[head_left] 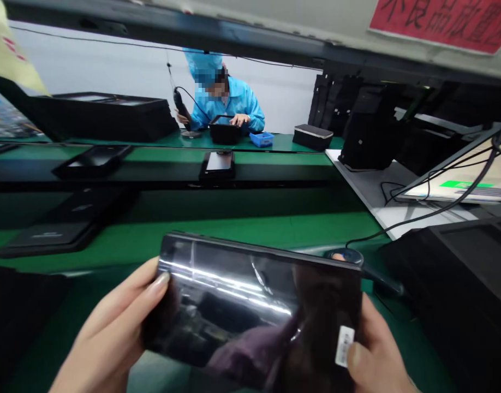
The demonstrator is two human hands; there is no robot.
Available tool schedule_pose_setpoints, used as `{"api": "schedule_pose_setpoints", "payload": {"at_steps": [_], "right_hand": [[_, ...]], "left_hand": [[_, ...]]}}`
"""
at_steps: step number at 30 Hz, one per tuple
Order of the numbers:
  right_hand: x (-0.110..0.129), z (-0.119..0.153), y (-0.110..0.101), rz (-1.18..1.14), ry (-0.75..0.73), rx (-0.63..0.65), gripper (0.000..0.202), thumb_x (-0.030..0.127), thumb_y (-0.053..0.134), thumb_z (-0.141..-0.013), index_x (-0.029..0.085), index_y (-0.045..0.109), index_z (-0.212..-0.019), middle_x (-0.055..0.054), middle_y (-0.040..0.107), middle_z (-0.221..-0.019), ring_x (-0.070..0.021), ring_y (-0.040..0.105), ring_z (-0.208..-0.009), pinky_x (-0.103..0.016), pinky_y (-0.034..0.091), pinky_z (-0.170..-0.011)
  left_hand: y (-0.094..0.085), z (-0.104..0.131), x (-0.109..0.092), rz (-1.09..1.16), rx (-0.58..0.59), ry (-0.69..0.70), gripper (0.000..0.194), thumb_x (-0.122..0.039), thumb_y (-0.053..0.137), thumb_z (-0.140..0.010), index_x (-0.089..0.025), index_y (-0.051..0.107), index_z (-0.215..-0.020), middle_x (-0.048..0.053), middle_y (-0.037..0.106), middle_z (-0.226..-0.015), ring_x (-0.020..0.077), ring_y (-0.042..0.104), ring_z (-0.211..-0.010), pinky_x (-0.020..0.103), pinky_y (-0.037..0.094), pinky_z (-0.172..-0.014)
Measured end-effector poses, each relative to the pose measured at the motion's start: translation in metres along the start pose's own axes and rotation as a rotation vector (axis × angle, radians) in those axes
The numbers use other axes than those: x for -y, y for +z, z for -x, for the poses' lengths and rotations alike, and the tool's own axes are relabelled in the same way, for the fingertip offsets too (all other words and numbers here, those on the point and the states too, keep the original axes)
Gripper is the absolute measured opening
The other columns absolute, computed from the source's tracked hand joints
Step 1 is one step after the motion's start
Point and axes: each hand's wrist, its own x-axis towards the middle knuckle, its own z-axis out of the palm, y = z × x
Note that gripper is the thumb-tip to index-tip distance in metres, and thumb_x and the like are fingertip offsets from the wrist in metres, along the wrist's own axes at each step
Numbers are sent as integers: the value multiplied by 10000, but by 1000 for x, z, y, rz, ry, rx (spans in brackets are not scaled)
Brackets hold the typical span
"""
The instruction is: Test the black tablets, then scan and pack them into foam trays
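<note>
Between my two hands is a black tablet (pixel 234 311), held lengthwise above the green bench and tilted so its glossy screen faces me. Ceiling lights and a purple garment reflect in the dark glass. My left hand (pixel 115 322) grips the left end, thumb on the front edge and the other fingers behind. At the right end my right hand (pixel 377 349) is closed on it, its thumb beside a small white barcode label (pixel 344 346). Just behind the tablet's upper right corner lies a dark corded handheld tool (pixel 381 281), partly hidden.
A dark tablet-like device (pixel 66 221) lies at left on the green bench (pixel 242 221). More devices (pixel 219 164) sit on the black strip beyond. Black trays (pixel 459 273) and a monitor (pixel 471 174) with cables stand right. Across, a person in blue (pixel 244 101) works.
</note>
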Motion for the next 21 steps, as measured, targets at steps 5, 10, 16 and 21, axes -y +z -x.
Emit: {"api": "schedule_pose_setpoints", "payload": {"at_steps": [5,10,16,21], "right_hand": [[9,-5,18,-176,45,214,757,460,775,-613,307,480,-1294,-51,612,-1169,-234,595,-1040,-325,490,-861],[10,1,24,-170,114,307,872,578,661,-694,356,227,-1417,-58,604,-1180,-206,635,-952,-292,527,-724],[12,6,25,-91,7,306,853,523,635,-754,461,82,-1401,-13,554,-1248,-168,650,-874,-336,517,-783],[21,3,18,-114,-45,108,821,472,656,-757,495,126,-1385,4,535,-1283,-177,605,-1030,-365,478,-889]], "left_hand": [[24,-19,-2,130,15,-59,302,-241,832,-494,-161,628,-701,-29,592,-562,85,493,-486,132,435,-451],[26,-32,10,198,48,-51,233,-197,813,-521,-137,633,-657,-21,612,-588,73,525,-541,96,452,-515],[32,-31,13,138,65,-150,284,-208,775,-563,-144,674,-820,0,646,-637,118,595,-586,154,507,-607],[37,-15,0,54,22,-179,667,-249,737,-636,-316,508,-1260,-8,711,-817,133,644,-576,172,513,-538]]}}
